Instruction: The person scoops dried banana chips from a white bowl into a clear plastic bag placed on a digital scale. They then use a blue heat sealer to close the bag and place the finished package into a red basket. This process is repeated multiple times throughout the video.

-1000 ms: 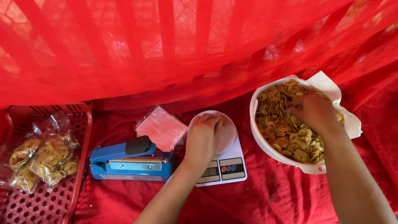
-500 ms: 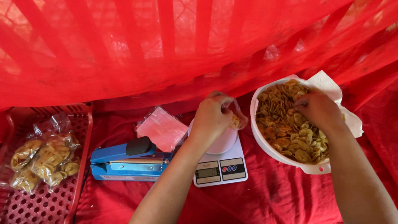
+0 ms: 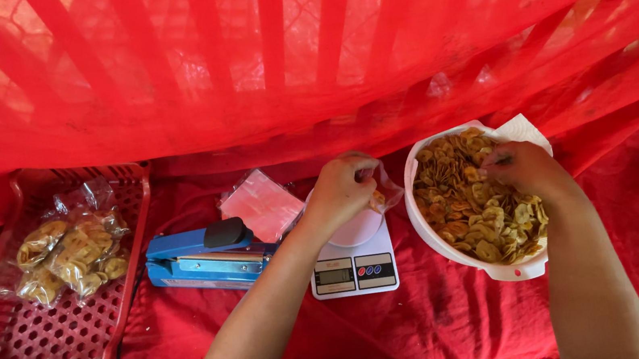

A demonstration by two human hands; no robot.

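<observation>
My left hand (image 3: 341, 190) holds a small clear plastic bag (image 3: 383, 194) with a few chips in it, just above the round platform of a white kitchen scale (image 3: 354, 263). My right hand (image 3: 521, 169) is down in a white bowl (image 3: 458, 248) full of yellow-brown chips (image 3: 460, 203), fingers curled among them at the bowl's far side. The bag hangs close to the bowl's left rim.
A blue heat sealer (image 3: 203, 259) lies left of the scale, with a stack of pink-looking empty bags (image 3: 262, 204) behind it. A red perforated basket (image 3: 14, 339) at far left holds filled chip bags (image 3: 68, 251). Red cloth covers the table; red netting hangs overhead.
My left hand lifted the bag off the scale platform and carried it right toward the bowl. My right hand shifted slightly within the chips.
</observation>
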